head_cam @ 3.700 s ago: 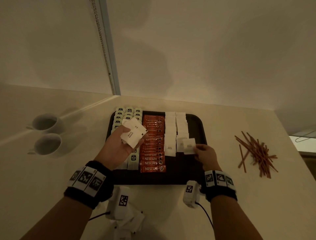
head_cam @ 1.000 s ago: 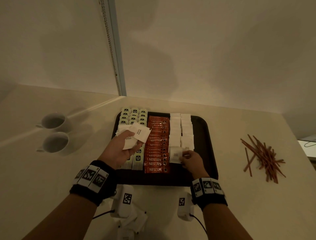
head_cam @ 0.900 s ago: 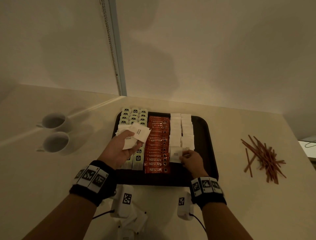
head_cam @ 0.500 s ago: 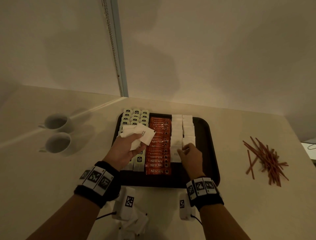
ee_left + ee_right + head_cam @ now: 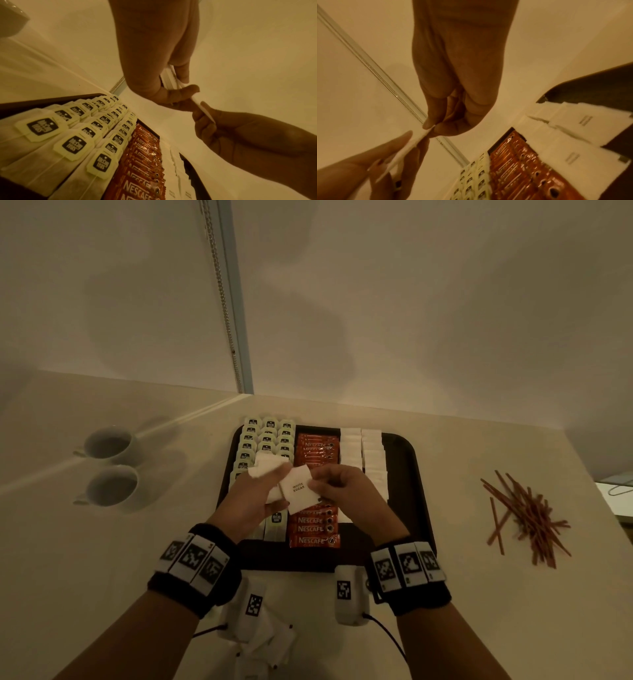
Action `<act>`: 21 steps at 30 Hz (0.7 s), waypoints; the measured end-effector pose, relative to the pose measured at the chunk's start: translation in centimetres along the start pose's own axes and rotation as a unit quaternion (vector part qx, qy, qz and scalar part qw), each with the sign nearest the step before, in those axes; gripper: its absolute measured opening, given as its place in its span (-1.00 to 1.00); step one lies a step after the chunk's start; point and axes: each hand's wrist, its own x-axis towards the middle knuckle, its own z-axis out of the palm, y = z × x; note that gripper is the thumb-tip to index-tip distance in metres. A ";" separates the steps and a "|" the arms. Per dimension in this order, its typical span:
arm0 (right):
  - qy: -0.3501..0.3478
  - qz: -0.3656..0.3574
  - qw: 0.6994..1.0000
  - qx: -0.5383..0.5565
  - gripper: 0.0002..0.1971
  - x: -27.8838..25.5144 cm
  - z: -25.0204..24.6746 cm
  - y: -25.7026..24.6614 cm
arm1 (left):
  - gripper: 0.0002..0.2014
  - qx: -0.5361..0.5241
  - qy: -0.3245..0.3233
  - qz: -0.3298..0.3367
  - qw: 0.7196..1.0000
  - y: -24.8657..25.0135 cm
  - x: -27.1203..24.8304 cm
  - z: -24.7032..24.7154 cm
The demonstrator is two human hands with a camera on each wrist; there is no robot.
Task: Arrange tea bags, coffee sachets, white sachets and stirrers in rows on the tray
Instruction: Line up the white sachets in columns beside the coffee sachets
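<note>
Above the tray point(image 5: 419, 474), over its middle, both hands meet on one white sachet point(image 5: 298, 491). Left hand point(image 5: 251, 505) grips a small stack of sachets point(image 5: 265, 465), thumb on top and fingers curled beneath. Right hand point(image 5: 346, 494) pinches the free edge of the top sachet between thumb and forefinger; the wrist views show that sachet edge-on, spanning the gap between the two hands. Judged step: peeling one sachet off the stack for placing. Key relation: the two white rows point(image 5: 363, 453) lie at about 1 o'clock from the hands, on the right hand's side, so the right hand is the nearer one for the placement. Those rows run from 12 to 6 o'clock down the tray, and their near ends are hidden behind the right hand, so the next free slot cannot be read from the head view. Tea bags point(image 5: 267, 436) fill three rows at the tray's 9 o'clock side; coffee sachets point(image 5: 313, 525) form one row down the centre. Stirrers point(image 5: 524, 515) lie in a loose pile on the tabletop point(image 5: 479, 611) at 3 o'clock, well apart from the tray, not yet arranged. Two cups point(image 5: 109, 467) stand at 9 o'clock. Judged progress: whites nearly done, stirrers outstanding.
</note>
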 end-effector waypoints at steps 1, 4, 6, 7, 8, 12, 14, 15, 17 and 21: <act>0.006 0.004 1.000 -0.005 -0.89 -0.2 -0.5 0.3 | -0.90 -0.020 -0.004 -0.009 1.000 0.1 0.0 0.1; 0.098 0.023 0.995 -0.010 -0.82 -0.5 -3.0 2.3 | -0.81 -0.142 -0.028 -0.039 0.989 0.5 0.0 -0.1; 0.191 0.059 0.980 -0.024 -0.80 -0.6 -5.1 4.5 | -0.67 -0.195 -0.042 -0.034 0.979 0.6 0.1 -0.6; 0.229 0.078 0.969 -0.040 -0.80 -0.6 -6.2 5.9 | -0.61 -0.208 -0.046 -0.029 0.977 0.6 0.1 -0.9; 0.258 0.097 0.959 -0.065 -0.81 -0.6 -7.1 7.2 | -0.57 -0.213 -0.048 -0.027 0.975 0.6 0.2 -1.1; 0.271 0.165 0.936 -0.154 -0.77 -0.8 -8.6 10.8 | -0.57 -0.207 -0.050 -0.033 0.977 0.4 0.3 -1.1; 0.263 0.174 0.936 -0.159 -0.74 -0.8 -8.3 11.5 | -0.60 -0.190 -0.046 -0.034 0.980 0.3 0.2 -1.0; 0.261 0.176 0.936 -0.159 -0.73 -0.7 -8.2 11.8 | -0.61 -0.184 -0.039 -0.035 0.982 0.3 0.1 -0.9; 0.262 0.181 0.935 -0.156 -0.73 -0.5 -8.0 12.3 | -0.66 -0.189 -0.019 -0.040 0.981 0.4 0.1 -0.8; 0.282 0.189 0.923 -0.183 -0.74 -0.3 -7.8 12.8 | -0.66 -0.195 -0.009 -0.041 0.980 0.6 0.2 -1.1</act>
